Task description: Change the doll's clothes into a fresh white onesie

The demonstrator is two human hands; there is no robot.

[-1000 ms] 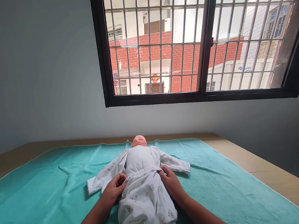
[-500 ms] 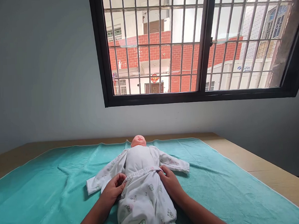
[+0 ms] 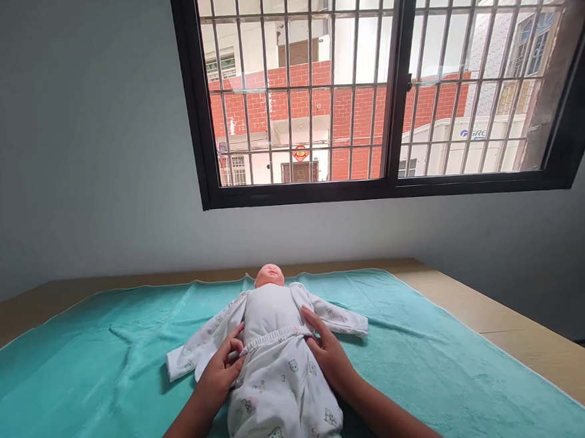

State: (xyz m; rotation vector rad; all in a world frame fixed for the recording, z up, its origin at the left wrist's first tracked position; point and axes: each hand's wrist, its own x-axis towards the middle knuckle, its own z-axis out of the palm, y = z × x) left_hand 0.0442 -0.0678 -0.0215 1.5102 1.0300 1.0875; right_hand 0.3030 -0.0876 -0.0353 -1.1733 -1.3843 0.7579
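Note:
A baby doll (image 3: 269, 275) lies on its back with its head away from me. It wears a white long-sleeved top (image 3: 269, 310) with its arms spread, and white printed pants (image 3: 284, 386) with a gathered waistband around its middle. My left hand (image 3: 226, 362) rests at the left end of the waistband, index finger stretched up along the doll's side. On the other side, my right hand (image 3: 326, 350) lies against the waistband, its fingers stretched up over the edge of the torso. Both thumbs are close to the waistband. The undersides of my fingers are partly hidden.
A teal blanket (image 3: 433, 369) with a few creases is spread under the doll on a wooden table (image 3: 521, 333). The table's far edge meets a grey wall (image 3: 83, 160). Above it is a black-framed window (image 3: 295, 193) with metal bars.
The index fingers of both hands have lifted from the waistband and stretched up along the doll's sides. The waistband stays in about the same place. The view has shifted slightly.

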